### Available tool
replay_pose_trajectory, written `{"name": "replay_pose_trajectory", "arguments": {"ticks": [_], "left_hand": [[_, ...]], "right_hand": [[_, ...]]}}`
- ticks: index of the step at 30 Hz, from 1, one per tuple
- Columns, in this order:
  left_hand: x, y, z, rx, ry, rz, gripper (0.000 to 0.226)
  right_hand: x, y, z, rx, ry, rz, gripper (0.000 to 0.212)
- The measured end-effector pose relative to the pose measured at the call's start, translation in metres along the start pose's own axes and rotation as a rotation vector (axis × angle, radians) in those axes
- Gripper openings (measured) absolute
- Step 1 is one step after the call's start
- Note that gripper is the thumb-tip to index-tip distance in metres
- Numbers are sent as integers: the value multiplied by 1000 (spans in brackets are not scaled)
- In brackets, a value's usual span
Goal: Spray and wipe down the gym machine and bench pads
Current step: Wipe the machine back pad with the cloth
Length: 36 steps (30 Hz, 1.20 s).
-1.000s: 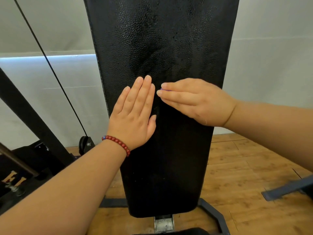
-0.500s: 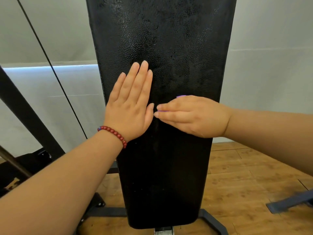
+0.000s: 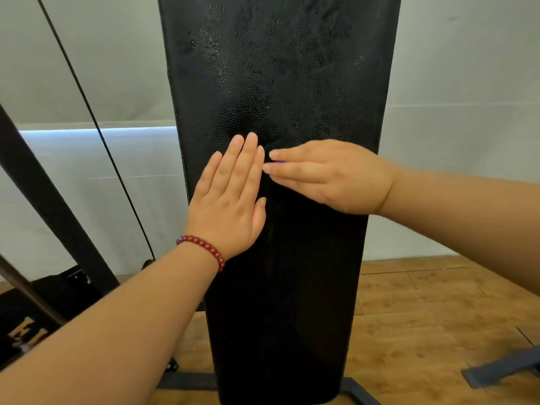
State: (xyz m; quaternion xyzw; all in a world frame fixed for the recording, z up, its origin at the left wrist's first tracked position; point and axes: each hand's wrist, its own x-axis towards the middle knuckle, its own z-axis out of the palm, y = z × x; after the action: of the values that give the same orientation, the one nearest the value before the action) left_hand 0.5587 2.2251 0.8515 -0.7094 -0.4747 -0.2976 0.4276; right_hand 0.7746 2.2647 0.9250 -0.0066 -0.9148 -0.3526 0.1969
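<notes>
1 black cable [image 3: 96, 124] far left | 1 left hand [image 3: 230, 197], fingers straight, flat on 1 upright black bench pad [image 3: 280, 83], centre | 1 right hand [image 3: 330, 176], fingers straight, flat on pad, over 1 purple sliver [image 3: 279, 162] | 2 hands just beside each other

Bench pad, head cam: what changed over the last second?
The right hand slid down the bench pad to the level of the left thumb, then back up beside the left index fingertip. The left hand moved up, then slightly back down. Nothing was gripped or released. Unchanged: both hands flat on the pad, a purple sliver under the right fingers, droplets on the upper pad.
</notes>
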Motion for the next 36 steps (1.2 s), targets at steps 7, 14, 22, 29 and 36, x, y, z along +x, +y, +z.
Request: {"name": "replay_pose_trajectory", "arguments": {"ticks": [7, 14, 22, 29, 36], "left_hand": [[7, -8, -12, -85, 6, -12, 64], [50, -38, -20, -37, 17, 57, 64], [52, -37, -13, 16, 38, 60, 65], [52, -38, -14, 9, 26, 62, 65], [53, -38, -16, 1, 4, 55, 64]], "right_hand": [[-7, -19, 7, 4, -25, -13, 31], [18, 34, -17, -99, 65, 47, 40], [4, 12, -10, -64, -67, -121, 36], [32, 47, -25, -175, 24, 54, 42], [27, 52, -34, -183, -44, -24, 36]]}}
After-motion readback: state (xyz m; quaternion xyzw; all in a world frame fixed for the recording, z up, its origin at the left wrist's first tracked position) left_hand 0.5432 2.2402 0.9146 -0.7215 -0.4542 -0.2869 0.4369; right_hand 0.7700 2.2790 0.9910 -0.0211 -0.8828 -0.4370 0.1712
